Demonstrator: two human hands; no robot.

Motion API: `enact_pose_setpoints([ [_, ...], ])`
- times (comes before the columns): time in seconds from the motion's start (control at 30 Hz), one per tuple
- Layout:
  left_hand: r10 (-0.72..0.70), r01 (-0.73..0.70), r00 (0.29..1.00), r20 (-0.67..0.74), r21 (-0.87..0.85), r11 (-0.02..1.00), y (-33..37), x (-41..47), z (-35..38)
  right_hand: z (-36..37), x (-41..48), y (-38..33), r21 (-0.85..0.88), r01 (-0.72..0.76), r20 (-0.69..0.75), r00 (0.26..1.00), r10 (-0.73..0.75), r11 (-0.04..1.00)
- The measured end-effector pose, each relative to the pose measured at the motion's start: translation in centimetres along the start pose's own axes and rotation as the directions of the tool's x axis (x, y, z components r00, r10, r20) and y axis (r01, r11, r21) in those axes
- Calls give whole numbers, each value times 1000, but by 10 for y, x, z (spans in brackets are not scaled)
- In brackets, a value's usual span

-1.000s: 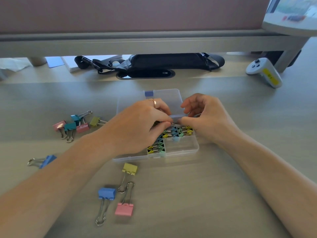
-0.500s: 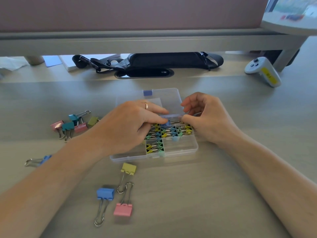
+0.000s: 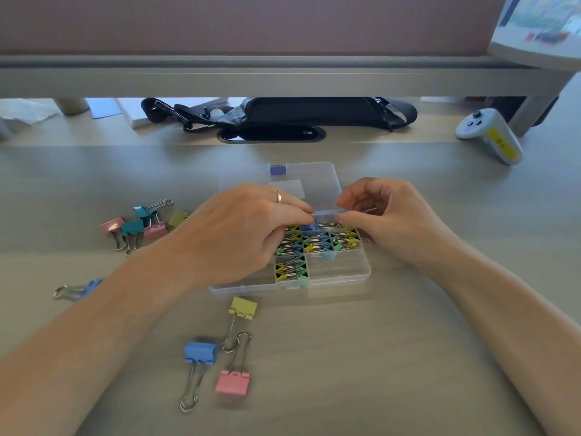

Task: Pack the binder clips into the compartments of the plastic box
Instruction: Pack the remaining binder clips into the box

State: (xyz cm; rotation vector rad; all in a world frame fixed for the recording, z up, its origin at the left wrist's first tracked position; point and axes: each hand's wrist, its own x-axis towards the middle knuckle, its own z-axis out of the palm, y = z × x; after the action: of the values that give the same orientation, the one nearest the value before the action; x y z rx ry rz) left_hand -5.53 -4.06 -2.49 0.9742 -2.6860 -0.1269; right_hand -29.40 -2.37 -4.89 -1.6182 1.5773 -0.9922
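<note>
L hand (image 3: 239, 228) curled over clear plastic box (image 3: 361, 273), fingertips on blue clip (image 3: 309, 227) in rear-mid compartment; grip hidden, can't tell. R hand (image 3: 386, 215) pinches box's rear rim. Loose on matte desk (image 3: 408, 357): yellow clip (image 3: 243, 307), pink clip (image 3: 233, 382); open room to R.

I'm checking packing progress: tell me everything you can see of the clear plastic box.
The clear plastic box lies flat on the desk, its lid swung open away from the person, with a blue latch and a white label. Dividers form compartments; the middle ones are packed with small yellow, green and blue binder clips, while the near right one looks empty. The left hand covers its left part, fingertips in the far row; the right hand pinches the far rim by the hinge.
</note>
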Motion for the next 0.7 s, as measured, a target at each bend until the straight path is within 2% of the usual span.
enact_pose_setpoints([
  [0.33, -13, 13, 1000, -7, -55, 998, -4, -4, 2, 6, 3, 6, -90, 64, -58, 996, -70, 994],
  [0.47, -10, 7, 999, -34, -100, 995, -3, -5, 1, 8, 2, 6, -43, 59, -108, 992, -63, 997],
  [0.5, -23, 17, 999, -48, -123, 992, -4, -6, -1, 9, 0, 3, -54, 85, -162, 982, -93, 995],
  [0.57, -44, 31, 996, -77, -160, 987, -7, -8, -4, 10, -12, -12, -158, 250, -248, 926, -284, 955],
  [0.6, -53, 36, 994, -95, -175, 984, -10, -10, -5, 12, -21, -23, -201, 359, -221, 890, -399, 911],
  [0.63, -63, 39, 991, -122, -185, 982, -13, -13, -6, 15, -33, -35, -212, 464, -136, 857, -496, 860],
  [0.7, -91, 48, 973, -210, -198, 979, -17, -19, -7, 27, -56, -58, -157, 594, 165, 804, -572, 789],
])
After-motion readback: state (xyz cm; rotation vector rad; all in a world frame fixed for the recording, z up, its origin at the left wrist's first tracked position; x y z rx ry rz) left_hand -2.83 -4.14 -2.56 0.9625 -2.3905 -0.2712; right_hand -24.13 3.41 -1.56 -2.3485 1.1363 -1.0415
